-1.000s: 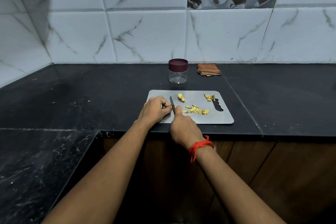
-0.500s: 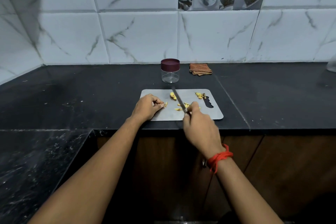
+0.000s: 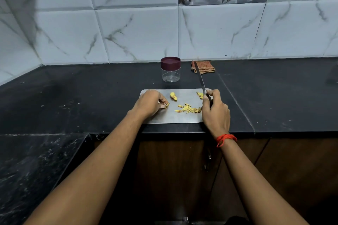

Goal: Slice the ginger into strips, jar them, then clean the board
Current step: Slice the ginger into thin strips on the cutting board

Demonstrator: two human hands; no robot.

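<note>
1. Nearest, brown cabinet doors (image 3: 173,170) sit below the front edge of the black desk (image 3: 91,97). Both bare forearms reach over them.
2. A red thread (image 3: 225,139) is tied around the right wrist.
3. A grey cutting board (image 3: 173,118) lies flat on the desk, close to its front edge.
4. The left grip (image 3: 149,103), a bare hand, rests on the board's left part. Its curled fingertips pinch a small ginger piece (image 3: 166,105).
5. The right grip (image 3: 215,113) covers the board's right end, fingers wrapped around the handle of a knife (image 3: 200,78). The blade points away toward the wall, off the ginger.
6. Between the hands lies a row of cut ginger strips (image 3: 189,109), just beside the right grip.
7. Farther back on the board are an uncut ginger chunk (image 3: 173,96) and a small heap of ginger bits (image 3: 199,94) beside the knife.
8. Behind the board stands a clear jar (image 3: 170,70) with its maroon lid on; it looks empty.
9. Right of the jar lies a folded checked cloth (image 3: 204,67); the knife tip crosses in front of it.
10. A marbled tile wall (image 3: 137,33) closes the back.
</note>
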